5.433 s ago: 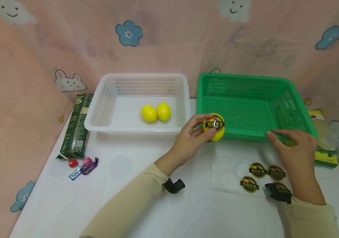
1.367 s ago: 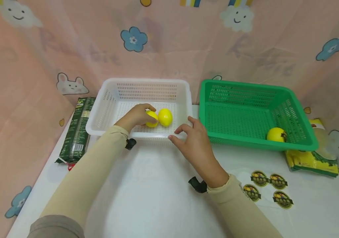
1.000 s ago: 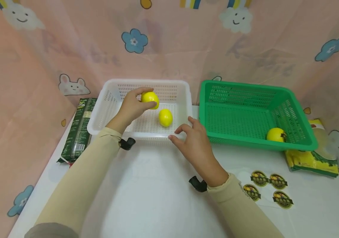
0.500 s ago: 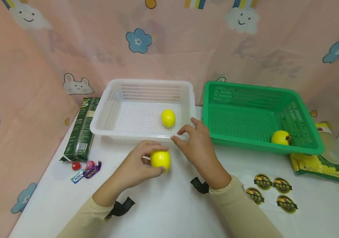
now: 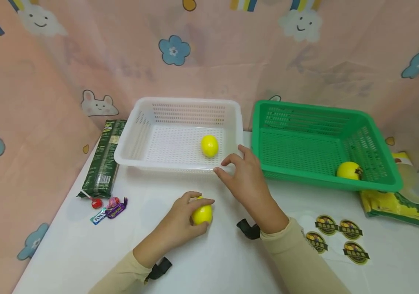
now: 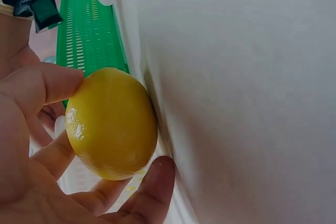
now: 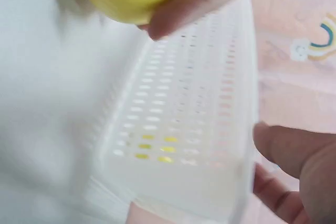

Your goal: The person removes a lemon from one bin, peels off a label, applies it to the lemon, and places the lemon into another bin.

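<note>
My left hand [image 5: 185, 218] grips a plain yellow lemon [image 5: 202, 213] low over the white table, in front of the white basket [image 5: 172, 165]. In the left wrist view the lemon [image 6: 112, 123] sits between thumb and fingers, against the table. My right hand [image 5: 244, 181] rests at the white basket's front right corner, thumb and forefinger loosely curved against the rim. One lemon [image 5: 209, 145] lies in the white basket. Another lemon [image 5: 348, 170], with a dark sticker, lies in the green basket [image 5: 319, 183].
A sheet of round dark stickers [image 5: 338, 235] lies at the front right. A dark green packet [image 5: 104, 163] and some wrapped sweets [image 5: 108, 204] are on the left. A yellow packet [image 5: 397, 203] sits beside the green basket. Pink patterned cloth walls close in the table.
My left hand lifted one lemon out of the white basket and brought it down onto the table in front. The right hand stayed at the basket corner.
</note>
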{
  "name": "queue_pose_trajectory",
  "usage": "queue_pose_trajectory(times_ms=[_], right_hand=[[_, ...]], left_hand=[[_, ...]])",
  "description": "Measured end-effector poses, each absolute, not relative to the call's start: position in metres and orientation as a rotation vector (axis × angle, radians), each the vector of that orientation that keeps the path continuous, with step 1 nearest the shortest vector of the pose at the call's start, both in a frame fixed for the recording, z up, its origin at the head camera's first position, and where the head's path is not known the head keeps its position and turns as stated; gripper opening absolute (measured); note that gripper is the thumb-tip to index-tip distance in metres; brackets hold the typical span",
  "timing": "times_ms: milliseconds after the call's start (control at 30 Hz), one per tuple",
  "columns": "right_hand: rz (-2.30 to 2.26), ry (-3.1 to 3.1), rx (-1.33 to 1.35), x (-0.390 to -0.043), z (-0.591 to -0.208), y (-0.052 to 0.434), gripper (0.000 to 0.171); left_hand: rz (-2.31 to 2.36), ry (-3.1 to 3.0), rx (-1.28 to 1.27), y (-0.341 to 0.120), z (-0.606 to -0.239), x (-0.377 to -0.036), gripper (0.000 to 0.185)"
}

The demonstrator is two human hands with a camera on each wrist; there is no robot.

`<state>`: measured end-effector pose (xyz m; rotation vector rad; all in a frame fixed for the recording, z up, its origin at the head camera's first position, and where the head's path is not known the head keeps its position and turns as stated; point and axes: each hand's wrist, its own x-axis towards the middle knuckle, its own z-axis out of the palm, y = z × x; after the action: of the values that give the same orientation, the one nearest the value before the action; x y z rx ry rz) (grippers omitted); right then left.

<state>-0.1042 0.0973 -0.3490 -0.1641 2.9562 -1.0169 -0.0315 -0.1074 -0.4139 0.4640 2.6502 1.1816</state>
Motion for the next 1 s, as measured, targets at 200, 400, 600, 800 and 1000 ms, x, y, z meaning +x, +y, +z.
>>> queue_pose_trajectory(times_ms=[200,400,600,800,1000], right_hand=[[-1.137,2.926,-0.162,-0.077,-0.334,0.140,0.044],[-1.016,2.919,-0.035,-0.034,-0.333,0.226,0.055],[-0.862,2.648,0.404,0.003,-0.359,0.299,0.079],[-0.900,2.545,0.668,0.027,-0.386,0.314,0.086],[-0.965,2.539,0.681,0.035,-0.399,0.307,0.088]], left_hand=[[1.135,2.680,0.491,-0.108,-0.415,-0.027,0.055],[1.137,2.704,0.516,-0.110,-0.412,-0.028,0.058],[1.004,2.924,0.669,-0.088,-0.397,-0.025,0.058],[0.788,2.898,1.009,-0.012,-0.378,-0.024,0.045],[0.466,2.747,0.993,0.060,-0.392,-0.031,0.066]])
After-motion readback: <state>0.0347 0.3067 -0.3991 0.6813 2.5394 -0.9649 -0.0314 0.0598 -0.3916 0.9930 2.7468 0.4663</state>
